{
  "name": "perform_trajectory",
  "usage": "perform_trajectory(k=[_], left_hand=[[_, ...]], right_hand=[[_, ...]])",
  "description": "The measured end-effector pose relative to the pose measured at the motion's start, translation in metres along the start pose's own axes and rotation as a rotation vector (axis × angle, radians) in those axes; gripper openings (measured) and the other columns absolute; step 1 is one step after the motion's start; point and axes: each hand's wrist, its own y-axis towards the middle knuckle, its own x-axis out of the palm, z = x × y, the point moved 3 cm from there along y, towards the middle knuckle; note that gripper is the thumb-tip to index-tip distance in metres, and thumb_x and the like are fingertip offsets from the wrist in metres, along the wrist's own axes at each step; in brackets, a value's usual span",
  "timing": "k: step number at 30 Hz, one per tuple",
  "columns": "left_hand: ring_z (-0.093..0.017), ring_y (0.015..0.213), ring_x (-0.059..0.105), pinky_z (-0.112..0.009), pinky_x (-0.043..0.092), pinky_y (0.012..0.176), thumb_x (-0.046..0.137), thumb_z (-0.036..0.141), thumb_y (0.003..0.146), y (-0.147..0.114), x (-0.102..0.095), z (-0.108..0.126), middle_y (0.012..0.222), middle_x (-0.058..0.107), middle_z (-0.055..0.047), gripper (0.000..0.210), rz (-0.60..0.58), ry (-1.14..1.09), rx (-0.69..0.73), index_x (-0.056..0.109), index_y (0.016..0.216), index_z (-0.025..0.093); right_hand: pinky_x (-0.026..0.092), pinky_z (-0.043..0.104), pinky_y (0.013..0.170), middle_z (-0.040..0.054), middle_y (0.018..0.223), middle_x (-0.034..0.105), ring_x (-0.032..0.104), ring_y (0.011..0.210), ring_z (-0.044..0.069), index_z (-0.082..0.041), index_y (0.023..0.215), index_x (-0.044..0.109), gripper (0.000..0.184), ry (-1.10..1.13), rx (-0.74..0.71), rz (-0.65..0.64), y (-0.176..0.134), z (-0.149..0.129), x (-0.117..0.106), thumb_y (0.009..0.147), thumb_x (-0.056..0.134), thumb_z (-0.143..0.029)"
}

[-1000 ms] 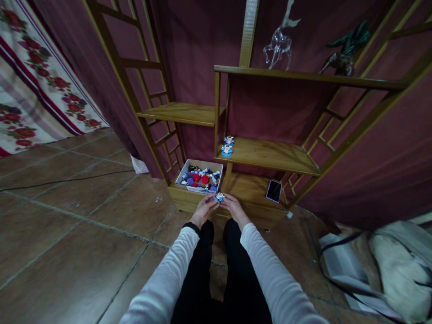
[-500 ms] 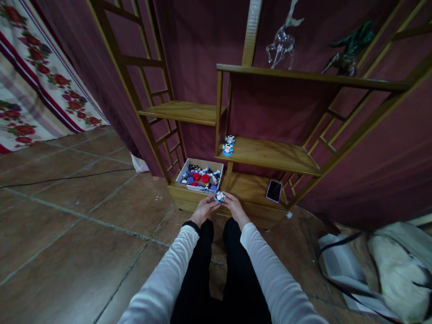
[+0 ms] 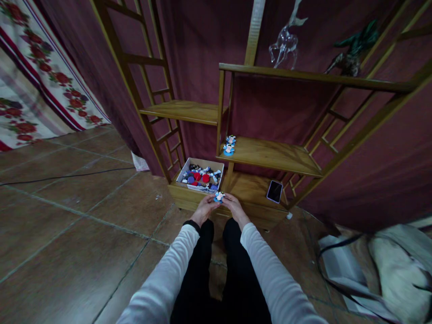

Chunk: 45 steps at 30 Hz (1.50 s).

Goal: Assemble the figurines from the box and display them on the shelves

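Between my fingertips is a small figurine (image 3: 219, 196) with a blue base and a pale, dark-topped body. My left hand (image 3: 205, 209) grips it from the left, and my right hand (image 3: 235, 208) from the right. Just beyond my hands, a shallow cardboard box (image 3: 182, 177) holds many small figures, with red and purple round bases showing. Two similar blue-based figurines, a nearer one (image 3: 228, 150) and a farther one (image 3: 231, 140), stand at the left end of the middle shelf (image 3: 270, 155).
A phone (image 3: 274, 191) lies on the low cabinet top at the right. A clear glass animal figure (image 3: 285, 45) and a dark green statue (image 3: 353, 51) stand on the upper shelf (image 3: 313, 77). Bags (image 3: 391, 265) rest on the floor at right; a cable (image 3: 67, 177) crosses the tiles at left.
The camera view has shifted very slightly. Both hands still hold the figurine in nearly the same place, and the figurine appears turned a little.
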Motion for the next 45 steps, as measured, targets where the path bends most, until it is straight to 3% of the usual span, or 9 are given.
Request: perform_trajectory(k=[8, 22, 45], left_hand=[[-0.014, 0.079, 0.065, -0.029, 0.049, 0.082, 0.078, 0.004, 0.052, 0.003, -0.001, -0.001, 0.087, 0.069, -0.004, 0.045, -0.042, -0.001, 0.014, 0.063, 0.092, 0.015], [-0.016, 0.078, 0.067, -0.032, 0.054, 0.081, 0.07, 0.011, 0.07, 0.004, -0.007, -0.003, 0.082, 0.069, -0.007, 0.017, -0.015, -0.068, -0.046, 0.063, 0.085, 0.012], [-0.015, 0.069, 0.067, -0.029, 0.056, 0.068, 0.077, 0.012, 0.062, 0.004, -0.005, -0.002, 0.076, 0.069, -0.005, 0.021, 0.031, -0.058, -0.03, 0.061, 0.075, 0.011]], right_hand=[[0.047, 0.032, 0.08, 0.004, 0.097, 0.069, 0.062, 0.087, 0.019, -0.02, 0.094, 0.068, 0.044, -0.057, 0.006, -0.001, 0.0, 0.002, 0.001, 0.055, 0.077, -0.039], [0.047, 0.033, 0.08, 0.0038, 0.094, 0.069, 0.062, 0.084, 0.018, -0.02, 0.095, 0.068, 0.044, -0.042, -0.051, 0.017, 0.003, 0.006, -0.003, 0.056, 0.076, -0.037], [0.046, 0.031, 0.079, 0.004, 0.09, 0.07, 0.063, 0.082, 0.018, -0.018, 0.091, 0.068, 0.043, 0.038, 0.008, -0.021, 0.005, 0.008, -0.003, 0.051, 0.079, -0.029]])
